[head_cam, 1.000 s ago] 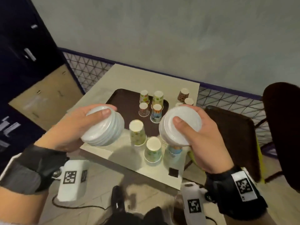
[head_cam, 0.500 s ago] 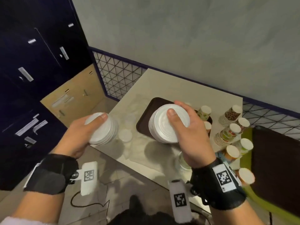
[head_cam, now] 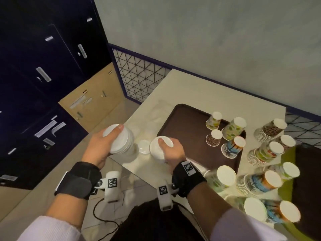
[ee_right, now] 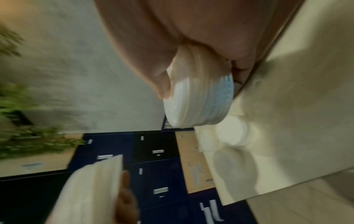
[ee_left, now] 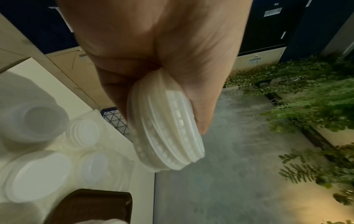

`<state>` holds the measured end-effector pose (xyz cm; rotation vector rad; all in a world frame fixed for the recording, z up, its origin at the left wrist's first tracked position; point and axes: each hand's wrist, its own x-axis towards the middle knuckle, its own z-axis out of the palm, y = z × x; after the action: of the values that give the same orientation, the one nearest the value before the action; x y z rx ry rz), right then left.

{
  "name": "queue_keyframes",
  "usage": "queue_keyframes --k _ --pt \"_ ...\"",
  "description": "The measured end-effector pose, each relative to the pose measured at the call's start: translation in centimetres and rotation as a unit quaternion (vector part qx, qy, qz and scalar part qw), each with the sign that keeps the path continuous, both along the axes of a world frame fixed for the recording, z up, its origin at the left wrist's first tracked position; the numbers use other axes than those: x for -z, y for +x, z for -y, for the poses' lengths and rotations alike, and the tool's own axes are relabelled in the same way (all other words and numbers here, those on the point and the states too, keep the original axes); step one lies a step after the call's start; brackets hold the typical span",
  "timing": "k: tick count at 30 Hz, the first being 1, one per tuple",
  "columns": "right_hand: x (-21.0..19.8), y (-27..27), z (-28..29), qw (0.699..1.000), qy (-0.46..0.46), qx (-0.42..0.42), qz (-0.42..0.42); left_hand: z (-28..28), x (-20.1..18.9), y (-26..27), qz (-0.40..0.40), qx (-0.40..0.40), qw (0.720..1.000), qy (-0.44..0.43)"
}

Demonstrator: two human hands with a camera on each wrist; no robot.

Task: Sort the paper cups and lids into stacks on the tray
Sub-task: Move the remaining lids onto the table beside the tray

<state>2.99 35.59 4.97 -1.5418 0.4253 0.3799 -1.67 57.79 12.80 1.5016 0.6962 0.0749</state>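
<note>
My left hand [head_cam: 111,141] grips a stack of white lids [head_cam: 125,141] above the table's left corner; in the left wrist view the same lid stack [ee_left: 168,133] sits between thumb and fingers. My right hand [head_cam: 166,148] grips a second stack of white lids [head_cam: 157,151] low over the table, just left of the brown tray [head_cam: 187,129]; its lid stack [ee_right: 199,98] shows edge-on. A loose lid [head_cam: 144,146] lies between the two stacks. Several upside-down paper cups [head_cam: 233,146] stand on the tray's right part.
Stacks of patterned paper cups [head_cam: 267,150] crowd the table to the right of the tray and near its front right. More translucent lids [ee_left: 38,174] lie on the table's left corner. Dark lockers [head_cam: 43,75] stand at left, a chair [head_cam: 307,180] at right.
The view has swung left. My right hand has lowered its lid stack towards the table left of the tray. My left hand still holds its stack, now close beside the right one.
</note>
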Motion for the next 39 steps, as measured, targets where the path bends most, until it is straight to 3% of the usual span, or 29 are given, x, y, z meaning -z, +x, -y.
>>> queue_keyframes --k 5,11,18,24,28,30,34,36,39 --pt "3.8 1.3 0.3 0.991 -0.1 -0.091 -0.015 -1.4 1.5 1.7 -0.027 0.024 0.999 0.009" --pt "8.0 1.9 -0.1 0.967 -0.187 -0.168 -0.045 -3.4 3.9 6.1 -0.057 0.11 0.991 0.042" --pt "11.1 1.1 -1.2 0.942 -0.276 -0.187 -0.043 -4.7 6.5 9.6 -0.096 0.146 0.983 0.048" --pt "11.2 0.0 -1.3 0.91 -0.369 -0.188 -0.015 -3.0 7.8 10.6 -0.097 0.165 0.981 0.041" --pt "11.0 0.1 -1.7 0.849 -0.475 -0.23 0.019 -1.6 8.8 11.3 -0.116 0.173 0.978 0.033" --pt "10.7 0.1 -1.7 0.838 -0.491 -0.238 0.012 -0.9 9.1 11.5 -0.124 0.183 0.975 0.029" --pt "8.8 1.1 -1.6 0.822 -0.538 -0.182 0.051 -0.1 8.8 11.7 -0.095 0.215 0.968 0.093" --pt "7.4 2.1 -1.7 0.846 -0.508 -0.119 0.107 0.5 8.6 11.5 -0.066 0.23 0.963 0.124" --pt "4.3 3.9 -2.2 0.933 -0.318 -0.087 0.141 2.0 8.4 11.1 -0.034 0.25 0.961 0.114"
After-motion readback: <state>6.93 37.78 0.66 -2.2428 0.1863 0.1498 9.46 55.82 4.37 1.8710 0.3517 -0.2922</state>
